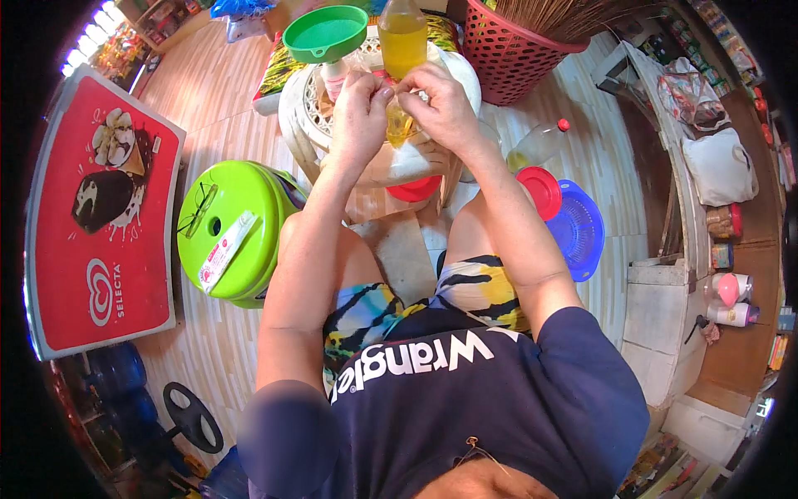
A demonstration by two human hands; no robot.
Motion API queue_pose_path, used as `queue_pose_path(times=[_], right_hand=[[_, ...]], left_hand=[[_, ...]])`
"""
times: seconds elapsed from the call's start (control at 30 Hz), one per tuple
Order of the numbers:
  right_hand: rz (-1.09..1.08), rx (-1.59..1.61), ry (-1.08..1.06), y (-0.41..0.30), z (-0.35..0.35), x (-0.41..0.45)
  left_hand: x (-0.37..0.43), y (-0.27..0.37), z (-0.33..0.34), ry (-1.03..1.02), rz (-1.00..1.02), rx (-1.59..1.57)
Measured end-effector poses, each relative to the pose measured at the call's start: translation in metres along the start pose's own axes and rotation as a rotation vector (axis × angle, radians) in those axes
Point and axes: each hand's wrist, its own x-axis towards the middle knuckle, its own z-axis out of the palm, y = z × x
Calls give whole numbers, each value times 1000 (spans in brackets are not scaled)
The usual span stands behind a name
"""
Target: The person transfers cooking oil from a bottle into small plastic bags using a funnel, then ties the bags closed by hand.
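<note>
My left hand and my right hand are raised close together above a pale round table with a lattice top. Their fingers pinch the top of a small clear plastic bag holding yellow liquid, which hangs between them. Behind my right hand stands a clear bottle of yellow liquid. A green funnel rests on top of a white container with pink print, just behind my left hand. Some clear plastic lies between the funnel and the bottle.
A green stool at the left bears eyeglasses and a white printed packet. On the floor at the right are a plastic bottle, a red lid and a blue basket. A red basket holds broom sticks.
</note>
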Motion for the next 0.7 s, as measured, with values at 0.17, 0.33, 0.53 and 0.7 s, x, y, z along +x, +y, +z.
queue_pose_path(times=[0.17, 0.33, 0.53, 0.7], right_hand=[[-103, 25, 4, 9, 1, -1], [178, 147, -94, 5, 1, -2], [-41, -52, 87, -4, 6, -3], [-19, -58, 114, -12, 8, -3]], left_hand=[[5, 2, -9, -99, 39, -27], [4, 5, -10, -57, 93, 61], [0, 15, -10, -42, -61, 90], [1, 16, -15, -61, -176, 52]])
